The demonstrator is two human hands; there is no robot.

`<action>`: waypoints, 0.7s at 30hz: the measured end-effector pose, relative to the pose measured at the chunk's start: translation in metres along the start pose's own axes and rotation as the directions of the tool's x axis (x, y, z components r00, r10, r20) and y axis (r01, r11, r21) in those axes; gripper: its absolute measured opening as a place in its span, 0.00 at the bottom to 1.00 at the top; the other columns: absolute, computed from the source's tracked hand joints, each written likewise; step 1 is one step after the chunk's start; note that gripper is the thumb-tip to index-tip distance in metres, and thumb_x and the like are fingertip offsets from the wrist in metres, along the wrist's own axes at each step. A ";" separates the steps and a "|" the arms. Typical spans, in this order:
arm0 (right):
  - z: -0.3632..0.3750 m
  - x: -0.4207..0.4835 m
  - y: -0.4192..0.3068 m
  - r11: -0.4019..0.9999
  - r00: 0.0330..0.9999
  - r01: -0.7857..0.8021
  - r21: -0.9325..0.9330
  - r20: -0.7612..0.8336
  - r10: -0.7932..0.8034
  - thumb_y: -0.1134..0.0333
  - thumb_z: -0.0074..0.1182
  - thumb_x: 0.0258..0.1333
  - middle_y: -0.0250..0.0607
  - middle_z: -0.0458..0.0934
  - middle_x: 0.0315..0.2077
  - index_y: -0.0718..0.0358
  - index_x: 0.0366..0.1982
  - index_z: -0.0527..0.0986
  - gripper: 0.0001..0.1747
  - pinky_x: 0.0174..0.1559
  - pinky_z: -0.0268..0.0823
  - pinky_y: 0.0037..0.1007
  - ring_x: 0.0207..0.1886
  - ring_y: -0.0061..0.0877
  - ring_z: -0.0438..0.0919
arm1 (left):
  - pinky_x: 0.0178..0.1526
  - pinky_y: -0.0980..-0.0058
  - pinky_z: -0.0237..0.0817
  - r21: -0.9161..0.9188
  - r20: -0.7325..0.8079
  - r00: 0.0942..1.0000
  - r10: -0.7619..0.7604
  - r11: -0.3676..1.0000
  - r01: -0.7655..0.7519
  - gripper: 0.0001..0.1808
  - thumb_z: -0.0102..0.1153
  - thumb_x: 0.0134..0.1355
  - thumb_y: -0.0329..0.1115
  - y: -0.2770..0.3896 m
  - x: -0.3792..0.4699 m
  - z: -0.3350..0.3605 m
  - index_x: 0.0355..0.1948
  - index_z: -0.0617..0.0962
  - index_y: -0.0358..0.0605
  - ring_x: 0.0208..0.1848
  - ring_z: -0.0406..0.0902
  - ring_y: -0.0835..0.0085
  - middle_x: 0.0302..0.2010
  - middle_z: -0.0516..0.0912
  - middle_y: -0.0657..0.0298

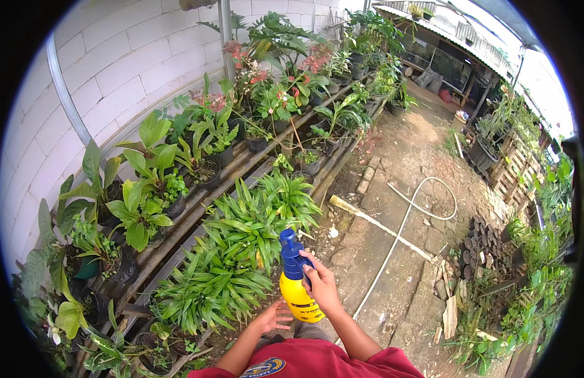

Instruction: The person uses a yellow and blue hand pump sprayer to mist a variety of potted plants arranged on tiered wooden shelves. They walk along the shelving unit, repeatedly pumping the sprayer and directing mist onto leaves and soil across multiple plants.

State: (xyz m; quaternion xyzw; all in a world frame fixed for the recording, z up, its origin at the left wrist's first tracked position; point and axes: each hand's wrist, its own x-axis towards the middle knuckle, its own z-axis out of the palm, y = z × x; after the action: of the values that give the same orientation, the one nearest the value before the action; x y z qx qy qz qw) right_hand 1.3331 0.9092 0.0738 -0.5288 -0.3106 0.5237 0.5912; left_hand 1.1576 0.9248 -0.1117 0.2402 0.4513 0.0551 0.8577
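A yellow pressure spray bottle [294,293] with a blue pump top [290,250] hangs in front of my body. My right hand [322,283] grips its blue handle, thumb and fingers wrapped around it. Just left of the bottle's lower part is my left hand [273,316], fingers spread and holding nothing. Whether its fingertips touch the bottle is hard to tell. Beyond both hands grows a dense row of strappy green plants [235,255], and the bottle's nozzle end overlaps its right side in the view.
Potted plants line wooden staging [188,217] along a white block wall [126,56]. A pale hose [391,250] loops over the dirt path, crossing a bamboo pole [344,205]. Small black pots [476,241], broken wood [449,316] and a wooden pallet [514,165] stand at right.
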 end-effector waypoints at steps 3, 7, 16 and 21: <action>-0.047 0.017 0.001 1.000 1.000 -0.016 0.003 -0.017 0.016 0.69 0.43 0.65 0.24 0.64 0.16 0.53 0.59 0.69 0.21 0.17 0.51 0.16 0.15 0.10 0.59 | 0.55 0.48 0.66 0.012 -0.067 0.998 0.016 1.000 -0.015 0.37 0.48 0.63 0.59 0.014 0.029 0.020 0.61 0.62 0.40 0.59 0.69 0.55 0.58 0.69 0.53; -0.101 0.039 0.001 0.996 0.998 -0.047 -0.077 0.042 0.051 0.71 0.42 0.65 0.22 0.63 0.16 0.53 0.60 0.68 0.23 0.18 0.51 0.16 0.16 0.10 0.60 | 0.52 0.55 0.69 0.067 -0.080 0.992 0.095 0.994 -0.090 0.28 0.50 0.64 0.54 0.044 0.064 0.056 0.55 0.67 0.43 0.55 0.72 0.61 0.53 0.73 0.54; -0.211 0.071 -0.036 0.979 0.990 -0.141 -0.146 0.006 0.143 0.72 0.44 0.62 0.21 0.63 0.17 0.52 0.65 0.62 0.29 0.20 0.52 0.17 0.18 0.10 0.60 | 0.49 0.66 0.68 0.167 -0.022 0.967 0.255 0.954 -0.248 0.20 0.47 0.66 0.48 0.095 0.088 0.142 0.52 0.71 0.46 0.49 0.76 0.68 0.49 0.77 0.60; -0.243 0.092 -0.041 0.993 0.976 -0.119 0.006 -0.186 0.118 0.71 0.42 0.61 0.24 0.64 0.17 0.55 0.66 0.60 0.30 0.19 0.51 0.17 0.16 0.11 0.60 | 0.48 0.69 0.68 0.248 -0.009 0.959 0.282 0.930 -0.271 0.20 0.47 0.67 0.47 0.134 0.115 0.172 0.53 0.71 0.46 0.48 0.76 0.70 0.48 0.78 0.60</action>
State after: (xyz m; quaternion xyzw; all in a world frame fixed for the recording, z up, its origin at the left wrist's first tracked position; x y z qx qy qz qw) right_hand 1.5930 0.9278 0.0353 -0.5945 -0.2235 0.5056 0.5839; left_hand 1.3787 1.0161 -0.0537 0.4037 0.4353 0.1245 0.7950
